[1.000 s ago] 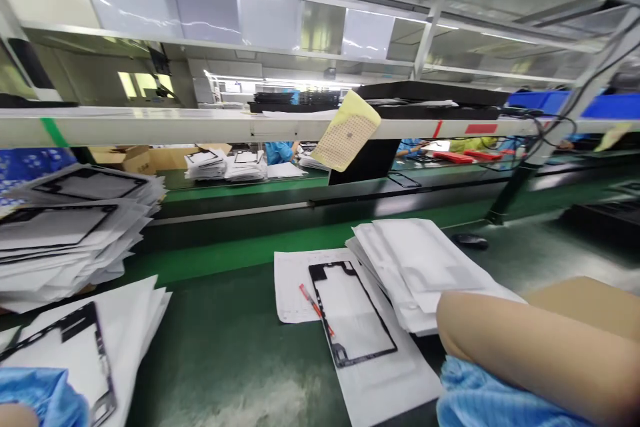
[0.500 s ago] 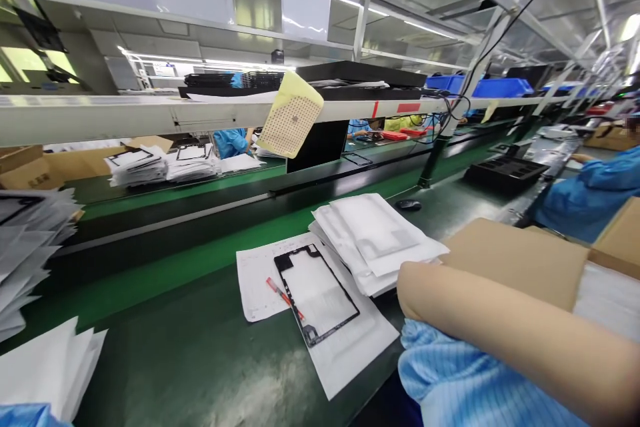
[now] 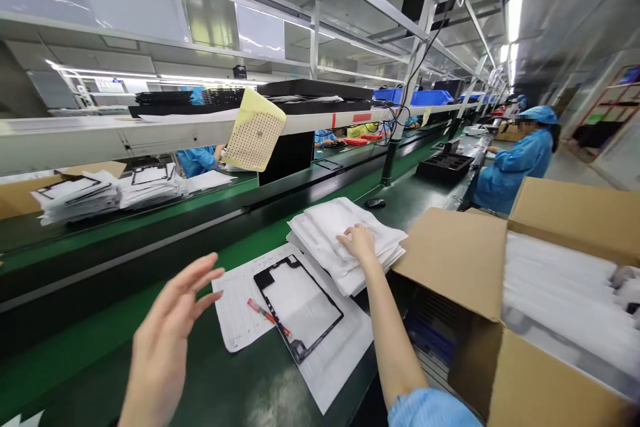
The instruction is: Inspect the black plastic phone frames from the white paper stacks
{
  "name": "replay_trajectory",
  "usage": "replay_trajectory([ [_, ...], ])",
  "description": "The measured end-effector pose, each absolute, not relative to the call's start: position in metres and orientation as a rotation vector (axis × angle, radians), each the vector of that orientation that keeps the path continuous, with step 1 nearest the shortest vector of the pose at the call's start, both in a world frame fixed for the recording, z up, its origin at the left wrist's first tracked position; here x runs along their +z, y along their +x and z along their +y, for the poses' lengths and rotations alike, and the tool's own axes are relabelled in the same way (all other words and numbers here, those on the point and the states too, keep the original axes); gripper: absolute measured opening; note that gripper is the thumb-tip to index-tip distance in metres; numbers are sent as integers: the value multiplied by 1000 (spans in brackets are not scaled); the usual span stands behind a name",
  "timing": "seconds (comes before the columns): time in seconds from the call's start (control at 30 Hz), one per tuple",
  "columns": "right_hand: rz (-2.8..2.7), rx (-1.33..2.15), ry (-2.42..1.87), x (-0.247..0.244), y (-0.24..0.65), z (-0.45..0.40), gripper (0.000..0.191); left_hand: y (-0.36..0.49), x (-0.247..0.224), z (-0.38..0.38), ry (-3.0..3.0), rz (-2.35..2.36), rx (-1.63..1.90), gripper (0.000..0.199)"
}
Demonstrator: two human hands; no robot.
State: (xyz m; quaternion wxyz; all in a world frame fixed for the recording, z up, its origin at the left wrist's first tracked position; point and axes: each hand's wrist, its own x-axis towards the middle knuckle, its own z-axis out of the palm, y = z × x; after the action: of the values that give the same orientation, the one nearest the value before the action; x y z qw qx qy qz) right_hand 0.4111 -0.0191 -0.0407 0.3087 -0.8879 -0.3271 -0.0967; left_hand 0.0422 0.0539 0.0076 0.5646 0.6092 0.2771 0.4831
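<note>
My left hand (image 3: 173, 327) is raised over the green bench at left, fingers apart and nothing in it. My right hand (image 3: 359, 243) touches the top of a stack of white packing sleeves (image 3: 320, 233), its fingers spread and slightly bent; no sleeve is visibly lifted. Between my hands lies a thin black rectangular frame (image 3: 327, 333) on a white sheet (image 3: 340, 370). Partly under that sheet is a paper form (image 3: 233, 310) with printed lines. A red pen (image 3: 263, 310) lies across the form, with its end at the frame's left edge.
At right stands an open cardboard box (image 3: 450, 253) holding white sleeves (image 3: 560, 300). Beyond the stack are a black mouse (image 3: 375, 203) and a black tray (image 3: 444, 165). A yellow perforated card (image 3: 255, 130) hangs from the shelf rail. A co-worker in blue (image 3: 520, 160) sits farther right.
The view has turned to the right. My left hand has come into sight over the bench. My right arm has swung from across the box to the sleeve stack, where the top sleeve looks more rumpled.
</note>
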Motion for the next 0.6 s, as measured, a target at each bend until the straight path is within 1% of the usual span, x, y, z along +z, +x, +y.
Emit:
replay_trajectory([
  [0.07, -838, -283, -2343, -39, 410, -20, 27, 53, -12, 65, 1505, 676, 1045, 37],
  [0.13, -850, -336, -2297, -32, 401, -23, 22, 59, -35, 70, 1496, 727, 883, 46],
  [0.2, -928, -397, -2202, -24, 378, -25, 18, 64, -53, 68, 1358, 750, 776, 56],
  [0.3, -1225, -408, -1963, -22, 308, -22, 27, 71, -66, 53, 1102, 761, 755, 72],
  [0.37, -1501, -321, -1759, -32, 250, -21, 29, 70, -70, 44, 985, 788, 787, 76],
  [0.43, -1775, -178, -1492, -46, 201, -25, 30, 57, -74, 38, 887, 852, 834, 73],
  [0.5, -1951, 35, -1156, -62, 174, -30, 25, 33, -79, 33, 794, 962, 894, 65],
  [0.53, -1965, 90, -1036, -69, 170, -31, 27, 17, -82, 29, 740, 1020, 918, 61],
  [0.6, -1949, 71, -933, -83, 174, -27, 38, -15, -87, 19, 615, 1101, 937, 57],
])
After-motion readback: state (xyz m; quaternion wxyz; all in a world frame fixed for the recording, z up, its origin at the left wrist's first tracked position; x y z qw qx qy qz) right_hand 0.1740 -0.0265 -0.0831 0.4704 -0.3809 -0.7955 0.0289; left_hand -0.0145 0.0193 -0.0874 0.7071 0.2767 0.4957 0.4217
